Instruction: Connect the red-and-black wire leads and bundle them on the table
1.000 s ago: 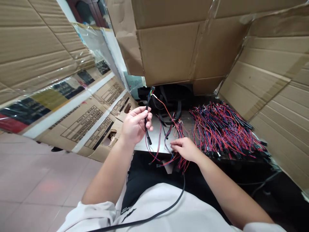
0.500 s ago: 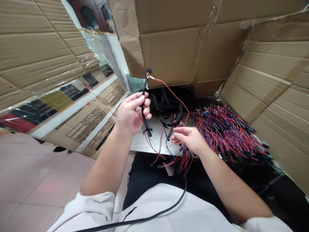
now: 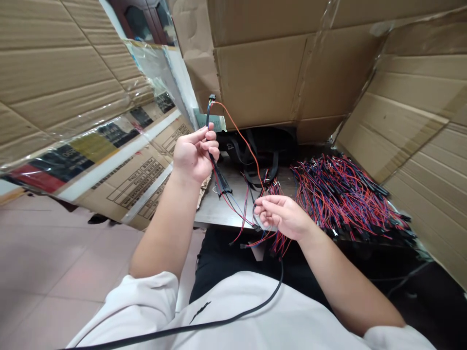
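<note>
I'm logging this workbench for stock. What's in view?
wire harness: one, black sleeve with red lead, held upright
wire heap: many, red, blue and black, right side of table
metal table: one, grey, beneath the wires
black straps: several, black, behind the table
cardboard cartons: several, brown, around the table
floor tiles: many, pinkish, lower left
black cable: one, black, across the white shirt
left hand: one, gripping the harness
right hand: one, beside loose wires

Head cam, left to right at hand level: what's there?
Printed cardboard carton → left hand holding black-sleeved wire harness → right hand → pile of red-and-blue wires → cardboard sheet
</note>
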### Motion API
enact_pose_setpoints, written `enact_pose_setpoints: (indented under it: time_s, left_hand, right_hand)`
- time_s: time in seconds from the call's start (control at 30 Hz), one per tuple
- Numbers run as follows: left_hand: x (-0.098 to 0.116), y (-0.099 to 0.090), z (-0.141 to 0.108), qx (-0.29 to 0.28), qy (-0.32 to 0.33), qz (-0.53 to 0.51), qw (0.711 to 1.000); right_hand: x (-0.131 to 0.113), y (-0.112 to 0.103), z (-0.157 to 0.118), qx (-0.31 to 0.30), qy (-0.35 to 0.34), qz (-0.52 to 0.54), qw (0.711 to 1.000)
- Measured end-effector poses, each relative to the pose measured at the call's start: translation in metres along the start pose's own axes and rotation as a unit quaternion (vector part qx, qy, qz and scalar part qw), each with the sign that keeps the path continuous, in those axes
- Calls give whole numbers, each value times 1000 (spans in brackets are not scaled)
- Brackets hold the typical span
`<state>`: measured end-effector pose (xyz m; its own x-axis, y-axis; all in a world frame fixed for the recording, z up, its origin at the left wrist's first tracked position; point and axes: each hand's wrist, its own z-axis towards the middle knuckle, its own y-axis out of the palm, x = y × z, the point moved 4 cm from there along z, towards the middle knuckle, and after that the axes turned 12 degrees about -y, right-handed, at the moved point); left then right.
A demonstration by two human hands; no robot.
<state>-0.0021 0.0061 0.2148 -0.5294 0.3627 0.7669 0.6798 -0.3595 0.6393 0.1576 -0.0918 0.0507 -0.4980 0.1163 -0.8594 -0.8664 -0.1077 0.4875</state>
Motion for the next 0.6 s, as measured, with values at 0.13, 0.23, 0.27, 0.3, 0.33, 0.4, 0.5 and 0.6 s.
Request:
enact_pose_setpoints:
  time_s: [0.13,0.23,0.27,0.3,0.33,0.4,0.5,0.6]
  left_hand:
    - [4,-3,0,4,24,-4,1000]
    - [4,-6,1,-14,49,-5,999]
    - [4,-7,1,-22,60,-4,998]
    - [4,-8,2,-28,72,0,997]
    - [4,-9,3,-28,83,4,996]
    - [2,-13,5,-15,101,16,995]
    - [-3,-20,11,-4,112,14,994]
    - [-13,-30,20,-7,101,1,995]
  right_hand:
    - [9,1,-11,-14,-7,-47,999]
    - [13,9,-21,-101,38,-40,993]
    - [14,12,-23,-124,53,-30,990]
    - [14,14,-25,-140,64,-20,988]
    - [14,16,-26,-150,72,-9,986]
    - [14,19,-26,-154,82,14,985]
    - [17,20,-24,-122,80,33,989]
    - [20,18,-22,-65,54,36,996]
